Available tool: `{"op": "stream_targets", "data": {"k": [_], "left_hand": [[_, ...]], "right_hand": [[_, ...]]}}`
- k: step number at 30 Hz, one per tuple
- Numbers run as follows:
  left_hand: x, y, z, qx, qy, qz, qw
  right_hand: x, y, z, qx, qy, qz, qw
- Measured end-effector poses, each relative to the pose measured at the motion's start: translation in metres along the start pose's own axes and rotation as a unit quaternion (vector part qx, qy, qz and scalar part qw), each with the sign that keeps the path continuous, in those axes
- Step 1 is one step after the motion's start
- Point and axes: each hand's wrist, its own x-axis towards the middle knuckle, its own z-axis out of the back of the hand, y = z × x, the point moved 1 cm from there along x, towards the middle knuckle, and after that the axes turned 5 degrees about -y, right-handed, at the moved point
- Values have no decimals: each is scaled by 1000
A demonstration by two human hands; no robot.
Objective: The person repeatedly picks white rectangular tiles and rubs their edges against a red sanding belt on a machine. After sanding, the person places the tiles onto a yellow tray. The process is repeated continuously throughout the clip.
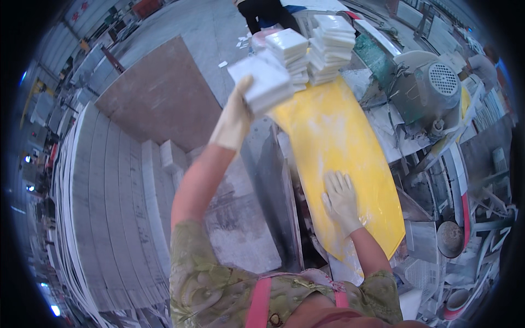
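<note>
My left hand [234, 117], in a pale glove, is stretched forward and grips a small stack of white square tiles [261, 82] at its near edge. The stack hangs just in front of two taller piles of white tiles [311, 52] at the far end of a long yellow board [333, 142]. My right hand [341, 199], gloved too, lies flat with fingers spread on the near part of the yellow board and holds nothing.
A grey electric motor [432, 87] and machine parts stand right of the board. Stacked grey stone slabs [109, 208] fill the left. A brown slab [158, 95] lies on the floor beyond. A person in dark clothes [262, 13] stands at the far end. Scrap pieces [465, 235] pile at the right.
</note>
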Motion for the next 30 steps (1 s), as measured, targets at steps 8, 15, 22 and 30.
{"op": "stream_targets", "data": {"k": [8,15,22,30], "left_hand": [[218,-53,-115,-25,1,-74,997],[273,-27,-120,68,-76,-28,994],[225,-63,-131,244,-63,-50,966],[211,-69,-124,448,-88,-100,884]], "right_hand": [[6,-3,8,30,12,-13,999],[8,3,21,84,7,-47,995],[10,3,25,87,3,-49,995],[12,8,30,90,-14,-54,994]]}}
